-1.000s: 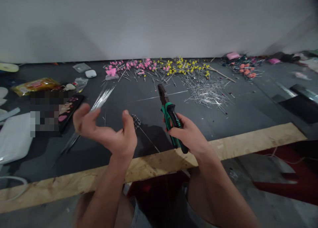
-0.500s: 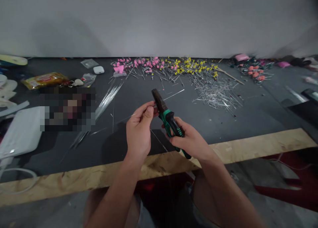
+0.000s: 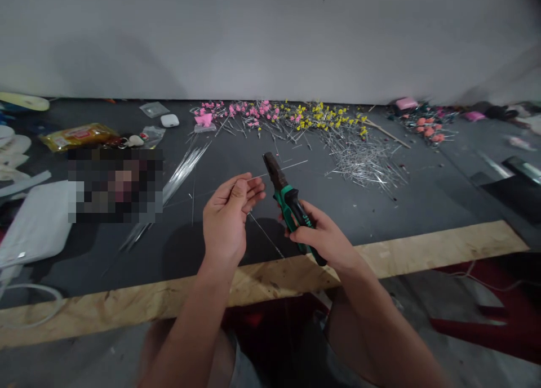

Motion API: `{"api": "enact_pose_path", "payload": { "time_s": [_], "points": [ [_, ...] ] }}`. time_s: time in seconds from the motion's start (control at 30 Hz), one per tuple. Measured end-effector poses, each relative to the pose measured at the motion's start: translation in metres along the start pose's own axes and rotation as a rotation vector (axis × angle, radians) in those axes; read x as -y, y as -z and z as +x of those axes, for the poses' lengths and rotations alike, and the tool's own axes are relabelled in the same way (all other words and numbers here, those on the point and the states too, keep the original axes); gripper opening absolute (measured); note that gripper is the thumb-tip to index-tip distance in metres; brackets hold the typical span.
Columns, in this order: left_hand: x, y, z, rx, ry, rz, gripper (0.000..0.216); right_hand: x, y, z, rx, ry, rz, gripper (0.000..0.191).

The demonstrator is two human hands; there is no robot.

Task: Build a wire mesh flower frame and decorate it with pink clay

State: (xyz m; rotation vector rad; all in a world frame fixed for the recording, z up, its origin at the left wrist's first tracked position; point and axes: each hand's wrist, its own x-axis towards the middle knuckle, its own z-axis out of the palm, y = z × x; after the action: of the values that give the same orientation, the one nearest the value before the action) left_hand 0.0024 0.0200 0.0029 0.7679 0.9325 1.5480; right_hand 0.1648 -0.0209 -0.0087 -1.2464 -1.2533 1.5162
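While I have the left hand [image 3: 226, 216] pinching a thin wire [image 3: 261, 176] over the table [image 3: 355, 205], the right hand [image 3: 323, 233] is wrapped around the green-handled pliers [image 3: 291, 202]; from here I cannot tell whether they touch it. I'd hold it straight and steady, pinched close, before squeezing. Left lies a wire bundle [image 3: 185, 165]; far, pink-tipped stems [image 3: 265, 106] and yellow-tipped stems [image 3: 323, 116]; right, loose wires [image 3: 363, 164].

From your head, your single camera looks forward and down, close above your bare left hand [image 3: 226, 219] and bare right hand [image 3: 324, 236], across the flat dark-grey tabletop [image 3: 359, 210], from its near mottled-tan wooden edging [image 3: 431, 248] to the far plain grey wall [image 3: 270, 39].
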Motion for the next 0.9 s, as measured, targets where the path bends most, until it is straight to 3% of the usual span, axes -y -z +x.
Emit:
{"api": "enact_pose_path", "payload": {
  "time_s": [0.17,0.4,0.9],
  "points": [
    [0.0003,-0.002,-0.0006,-0.008,0.003,0.001,0.015,0.0024,-0.0006,-0.0006,0.013,0.014,0.01,0.033],
    [0.0017,-0.0015,-0.0002,0.012,0.001,0.003,0.016,0.0037,-0.0019,0.0015,0.0,0.013,0.012,0.02],
    [0.0007,-0.001,-0.0001,0.005,-0.012,0.034,0.017,0.0017,-0.0043,0.002,0.009,-0.014,-0.008,0.024]
  ]
}}
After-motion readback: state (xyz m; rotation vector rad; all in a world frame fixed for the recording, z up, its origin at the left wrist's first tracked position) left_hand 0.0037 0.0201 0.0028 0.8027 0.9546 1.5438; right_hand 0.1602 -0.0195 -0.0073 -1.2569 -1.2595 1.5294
